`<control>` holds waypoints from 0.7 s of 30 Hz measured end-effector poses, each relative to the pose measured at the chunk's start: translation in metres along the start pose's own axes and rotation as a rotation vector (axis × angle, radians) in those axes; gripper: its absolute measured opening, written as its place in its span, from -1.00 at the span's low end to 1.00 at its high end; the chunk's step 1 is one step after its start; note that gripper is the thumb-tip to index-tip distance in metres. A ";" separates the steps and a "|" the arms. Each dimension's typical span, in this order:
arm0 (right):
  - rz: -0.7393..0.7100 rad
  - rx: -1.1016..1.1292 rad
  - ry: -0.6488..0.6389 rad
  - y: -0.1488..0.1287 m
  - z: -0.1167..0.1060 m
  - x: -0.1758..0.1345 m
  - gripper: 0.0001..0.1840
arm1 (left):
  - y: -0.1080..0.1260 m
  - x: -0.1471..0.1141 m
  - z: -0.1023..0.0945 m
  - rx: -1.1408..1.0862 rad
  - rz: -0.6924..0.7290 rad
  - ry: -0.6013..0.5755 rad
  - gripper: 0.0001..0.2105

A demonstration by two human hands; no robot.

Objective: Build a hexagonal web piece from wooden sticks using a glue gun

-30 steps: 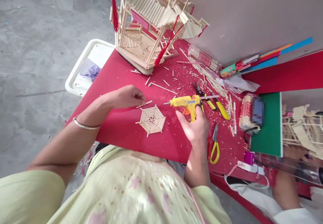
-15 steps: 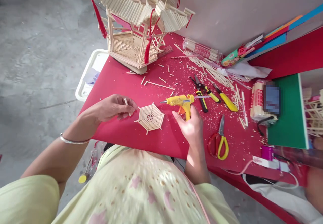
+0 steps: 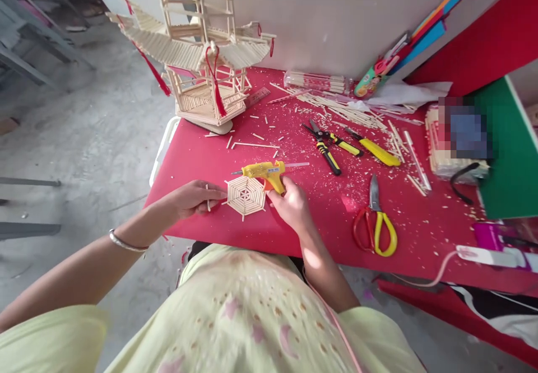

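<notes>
A hexagonal web-like panel of thin wooden sticks [image 3: 245, 196] lies flat on the red tabletop [image 3: 210, 163]. My left hand [image 3: 197, 198] is at its left edge, closed on a short wooden stick [image 3: 208, 198] that points up and down between the fingers. My right hand [image 3: 290, 202] grips a yellow hot glue gun [image 3: 267, 172] by its handle. The gun's nozzle points left, above the upper edge of the panel. A clear glue stick [image 3: 297, 164] pokes out of the gun's rear.
A wooden stick pagoda model [image 3: 205, 82] with red tassels stands at the back left. To the right lie pliers [image 3: 332, 149], a yellow utility knife [image 3: 378, 152] and scissors [image 3: 374, 222]. Loose sticks [image 3: 340, 107] and shavings are strewn behind them.
The glue gun in my right hand has moved left, over the panel's top edge. My left hand has come closer to the panel with the stick. The camera view has shifted.
</notes>
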State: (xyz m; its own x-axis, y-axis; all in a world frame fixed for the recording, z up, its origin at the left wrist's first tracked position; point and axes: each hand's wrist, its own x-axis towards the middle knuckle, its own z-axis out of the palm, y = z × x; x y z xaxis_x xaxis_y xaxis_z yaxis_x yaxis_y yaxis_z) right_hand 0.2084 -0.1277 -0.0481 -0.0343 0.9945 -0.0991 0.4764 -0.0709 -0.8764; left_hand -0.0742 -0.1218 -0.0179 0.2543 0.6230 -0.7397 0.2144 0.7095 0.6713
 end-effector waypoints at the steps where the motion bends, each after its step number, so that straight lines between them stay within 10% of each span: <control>1: 0.000 0.015 0.004 0.000 0.001 0.000 -0.82 | 0.001 0.002 0.001 0.007 0.004 -0.016 -0.65; 7: 0.073 0.256 -0.061 -0.001 0.005 -0.003 -0.67 | 0.011 0.005 0.013 0.219 0.212 -0.023 -0.59; 16: -0.086 0.119 0.237 -0.038 -0.063 -0.027 -0.70 | 0.018 -0.019 0.042 0.645 0.869 0.645 -0.54; 21: -0.227 -0.258 0.553 -0.068 -0.076 -0.035 -0.58 | 0.014 -0.010 0.046 0.719 1.162 0.808 -0.77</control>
State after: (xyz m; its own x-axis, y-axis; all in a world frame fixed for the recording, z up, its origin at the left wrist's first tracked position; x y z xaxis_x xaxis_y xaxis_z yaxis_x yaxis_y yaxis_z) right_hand 0.2443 -0.1513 0.0510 0.2657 0.8804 0.3929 0.7083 0.0982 -0.6990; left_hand -0.0307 -0.1332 0.0016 0.0942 0.8618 0.4984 0.7109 -0.4088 0.5724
